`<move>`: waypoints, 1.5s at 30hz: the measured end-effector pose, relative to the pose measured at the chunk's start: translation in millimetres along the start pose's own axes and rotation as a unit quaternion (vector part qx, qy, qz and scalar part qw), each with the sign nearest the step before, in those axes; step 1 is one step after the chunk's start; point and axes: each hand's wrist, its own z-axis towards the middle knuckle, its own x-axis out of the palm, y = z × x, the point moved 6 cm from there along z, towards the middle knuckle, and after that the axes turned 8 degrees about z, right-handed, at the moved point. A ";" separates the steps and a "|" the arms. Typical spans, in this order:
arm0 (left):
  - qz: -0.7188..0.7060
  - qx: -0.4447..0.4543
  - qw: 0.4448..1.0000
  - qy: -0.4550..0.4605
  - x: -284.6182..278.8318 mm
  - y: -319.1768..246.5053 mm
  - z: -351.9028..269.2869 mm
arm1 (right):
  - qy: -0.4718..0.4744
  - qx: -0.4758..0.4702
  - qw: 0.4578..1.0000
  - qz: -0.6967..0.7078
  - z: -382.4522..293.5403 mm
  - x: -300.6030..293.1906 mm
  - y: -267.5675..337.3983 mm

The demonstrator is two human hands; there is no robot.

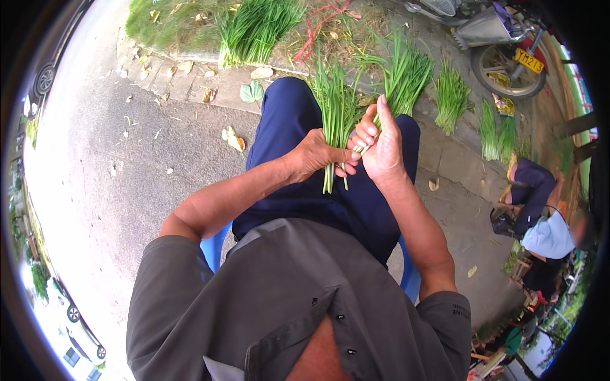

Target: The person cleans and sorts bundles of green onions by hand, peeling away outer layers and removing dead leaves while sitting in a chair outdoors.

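Observation:
My left hand [317,155] is closed around a bunch of long green chives [336,102], low on the stalks. Their pale cut ends stick out below the fingers, above my lap. Close on the right, my right hand [383,140] has its fingers curled on a few more chive stalks [366,150], with the thumb pointing up. The lower ends of these stalks reach my left thumb. Their leaves run up behind the right fingers and overlap a chive pile [410,74] beyond my knee, so where one ends cannot be made out.
A large chive heap [259,31] lies on the grass verge beside red plastic string [314,31]. Smaller bundles [450,97] rest on the paving at right, near a parked motorcycle [510,62]. A seated person [545,228] is further right. Blue chair parts [217,247] show beside me.

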 end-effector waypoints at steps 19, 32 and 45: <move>-0.011 0.004 1.000 -0.028 -2.0 -14.0 -3.2 | 0.050 -0.097 0.991 -0.073 -2.1 7.7 1.0; -0.015 -0.011 0.999 -0.035 -3.3 -12.3 -2.2 | 0.089 -0.112 0.979 -0.147 -2.7 2.1 -0.9; 0.018 -0.036 0.999 -0.015 2.4 -0.5 -1.4 | 0.063 0.034 0.997 -0.017 -0.3 5.4 -1.1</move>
